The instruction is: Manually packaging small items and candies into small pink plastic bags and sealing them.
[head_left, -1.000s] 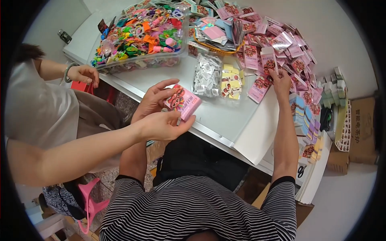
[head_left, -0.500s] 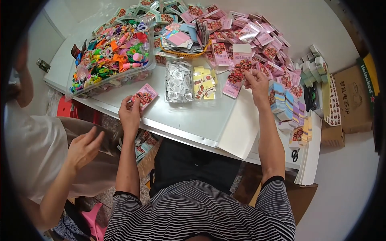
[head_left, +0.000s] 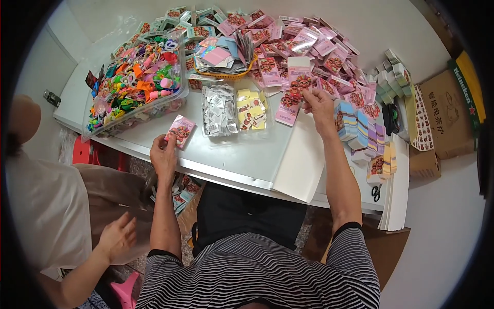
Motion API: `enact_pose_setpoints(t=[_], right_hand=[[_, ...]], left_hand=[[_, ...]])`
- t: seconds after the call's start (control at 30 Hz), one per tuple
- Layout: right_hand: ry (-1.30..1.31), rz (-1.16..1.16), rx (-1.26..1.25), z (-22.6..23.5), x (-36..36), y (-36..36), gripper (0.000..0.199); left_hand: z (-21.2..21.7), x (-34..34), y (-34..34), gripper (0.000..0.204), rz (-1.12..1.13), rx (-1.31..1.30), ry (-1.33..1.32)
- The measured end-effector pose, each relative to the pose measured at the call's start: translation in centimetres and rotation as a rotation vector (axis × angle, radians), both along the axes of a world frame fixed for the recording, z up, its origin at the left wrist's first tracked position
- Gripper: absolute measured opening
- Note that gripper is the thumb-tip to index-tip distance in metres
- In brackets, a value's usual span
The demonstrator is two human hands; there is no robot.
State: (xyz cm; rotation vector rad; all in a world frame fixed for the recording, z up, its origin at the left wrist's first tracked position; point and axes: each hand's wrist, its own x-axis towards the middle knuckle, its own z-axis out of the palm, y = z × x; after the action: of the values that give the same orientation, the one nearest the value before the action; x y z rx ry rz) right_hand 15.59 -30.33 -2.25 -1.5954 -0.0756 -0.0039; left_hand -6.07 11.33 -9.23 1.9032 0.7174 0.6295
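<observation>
At the table's front left, my left hand [head_left: 164, 157] has its thumb and fingers closed on the near corner of a small pink box [head_left: 183, 130], which is tilted near the tabletop. My right hand [head_left: 321, 110] is over the right side of the table. Its fingers are pinched at the right edge of a longer pink carton [head_left: 287, 110] with a pale flap at the top. Behind that carton lies a large heap of pink boxes [head_left: 333, 63]. Between my hands stand clear trays of small white packets [head_left: 219, 110] and yellow cards [head_left: 252, 109].
A big clear bin [head_left: 177, 95] of colourful trinkets fills the table's left. Beyond stands a yellow basket [head_left: 226, 77] of cards. Stacked blue boxes [head_left: 355, 126], scissors [head_left: 376, 193] and white sheets [head_left: 393, 208] lie right. A co-worker's hand [head_left: 118, 238] is at my left.
The co-worker's hand at my left has dropped lower, and their head leans further into view. The whole view has shifted slightly. My hands keep nearly the same holds.
</observation>
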Motion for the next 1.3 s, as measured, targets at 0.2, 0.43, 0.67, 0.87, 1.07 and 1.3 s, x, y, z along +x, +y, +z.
enact_pose_setpoints(t=[0.2,0.43,0.67,0.87,1.07,1.3], right_hand=[[-0.011,0.0,-0.053,-0.6,0.2,2.6,0.019],[0.014,-0.023,-0.078,-0.6,1.5,3.5,0.044],[-0.467,-0.198,-0.631,-1.7,-0.1,0.7,0.044],[-0.417,-0.17,-0.645,-0.9,-4.0,-1.0,0.031],[-0.355,-0.148,-0.643,-2.3,-5.6,-4.2,0.024],[-0.343,-0.103,-0.6,-0.4,-7.9,-2.2,0.021]], left_hand=[[0.8,-1.0,0.0,0.046,0.004,0.075,0.032],[-0.3,-0.4,-0.2,0.045,0.01,0.05,-0.006],[-1.2,0.2,-0.8,0.051,0.093,0.241,0.05],[-1.1,-0.3,-1.4,0.05,0.175,0.348,0.071],[-1.7,0.7,-2.8,0.021,0.147,0.469,-0.099],[-0.6,0.3,-3.5,0.027,0.176,0.531,-0.119]])
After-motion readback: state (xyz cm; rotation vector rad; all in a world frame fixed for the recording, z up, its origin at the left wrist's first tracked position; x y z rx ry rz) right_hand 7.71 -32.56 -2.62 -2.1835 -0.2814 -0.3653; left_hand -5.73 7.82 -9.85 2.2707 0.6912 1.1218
